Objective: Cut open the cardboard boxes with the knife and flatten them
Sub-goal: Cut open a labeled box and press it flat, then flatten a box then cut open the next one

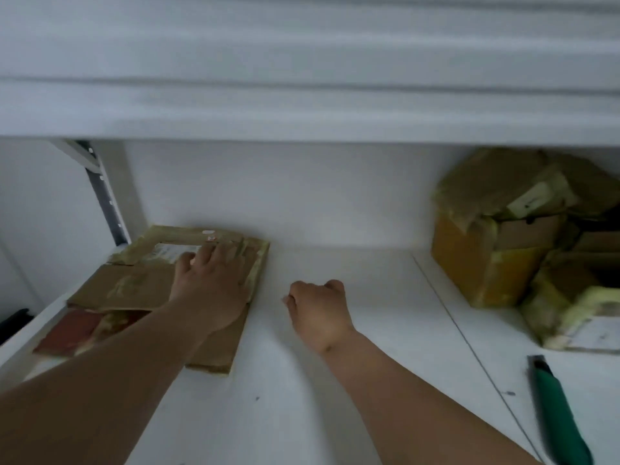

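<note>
White shelf (335, 380) bearing the work. At right rear, taped cardboard boxes (496, 250) stand uncut, judged still to do; at left, flattened cardboard (134, 286) lies stacked, pressed by the spread left hand (211, 283). The right hand (318, 310) is curled, empty. The knife (557, 411) lies unused, front right.

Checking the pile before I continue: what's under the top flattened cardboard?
Under the top flattened cardboard, pressed by the left hand, lie more flat pieces, one reddish. How many, the forearm hides.
</note>
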`<move>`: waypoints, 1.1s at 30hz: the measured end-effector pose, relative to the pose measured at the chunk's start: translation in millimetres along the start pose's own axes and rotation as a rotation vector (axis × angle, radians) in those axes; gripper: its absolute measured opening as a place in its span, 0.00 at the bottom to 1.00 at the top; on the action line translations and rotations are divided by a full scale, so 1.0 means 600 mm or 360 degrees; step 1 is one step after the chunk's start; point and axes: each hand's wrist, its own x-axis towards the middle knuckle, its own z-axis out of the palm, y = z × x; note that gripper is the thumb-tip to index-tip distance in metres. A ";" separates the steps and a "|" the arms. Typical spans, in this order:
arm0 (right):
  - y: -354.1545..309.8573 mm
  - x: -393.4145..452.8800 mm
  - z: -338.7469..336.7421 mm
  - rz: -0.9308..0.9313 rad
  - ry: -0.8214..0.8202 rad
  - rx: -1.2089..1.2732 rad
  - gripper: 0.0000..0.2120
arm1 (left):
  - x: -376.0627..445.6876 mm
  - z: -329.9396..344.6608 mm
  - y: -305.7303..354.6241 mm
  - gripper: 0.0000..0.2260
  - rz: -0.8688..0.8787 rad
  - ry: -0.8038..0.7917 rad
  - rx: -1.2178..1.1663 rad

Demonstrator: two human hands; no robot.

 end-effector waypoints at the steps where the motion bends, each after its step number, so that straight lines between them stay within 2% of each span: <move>1: 0.034 -0.015 -0.007 0.0023 0.0020 -0.0056 0.05 | 0.001 -0.003 0.034 0.27 0.0029 0.0000 -0.0011; 3: 0.074 -0.034 -0.022 0.0069 0.0108 -0.0124 0.06 | -0.002 -0.007 0.071 0.27 0.0046 -0.0030 0.0002; 5: 0.130 -0.069 -0.051 0.0110 0.0114 -0.0113 0.14 | -0.003 -0.014 0.133 0.26 0.0090 -0.0093 0.0010; 8: 0.216 -0.122 -0.098 0.0098 0.0304 -0.0066 0.26 | -0.009 -0.023 0.229 0.26 0.0165 -0.0123 -0.0019; 13: 0.316 -0.180 -0.162 0.0315 0.0488 -0.0090 0.18 | -0.014 -0.034 0.352 0.28 0.0206 -0.0114 -0.0106; 14: 0.328 -0.187 -0.174 0.0349 0.0487 -0.0060 0.22 | -0.015 -0.035 0.370 0.28 0.0200 -0.0120 -0.0125; 16: 0.348 -0.201 -0.194 0.0377 0.0400 -0.0015 0.35 | -0.015 -0.040 0.400 0.28 0.0176 -0.0115 -0.0156; 18: 0.367 -0.213 -0.206 0.0454 0.0352 0.0028 0.41 | -0.013 -0.046 0.425 0.28 0.0165 -0.0117 -0.0179; 22: 0.414 -0.224 -0.218 0.0519 0.0649 -0.0228 0.35 | -0.005 -0.060 0.468 0.29 0.0194 -0.0135 -0.0171; 27: 0.457 -0.251 -0.254 0.0594 0.0843 -0.0489 0.27 | 0.000 -0.065 0.524 0.29 0.0229 -0.0164 -0.0192; 33: 0.513 -0.290 -0.277 0.0949 0.0548 -0.0435 0.20 | -0.012 -0.054 0.575 0.28 0.0288 -0.0221 -0.0207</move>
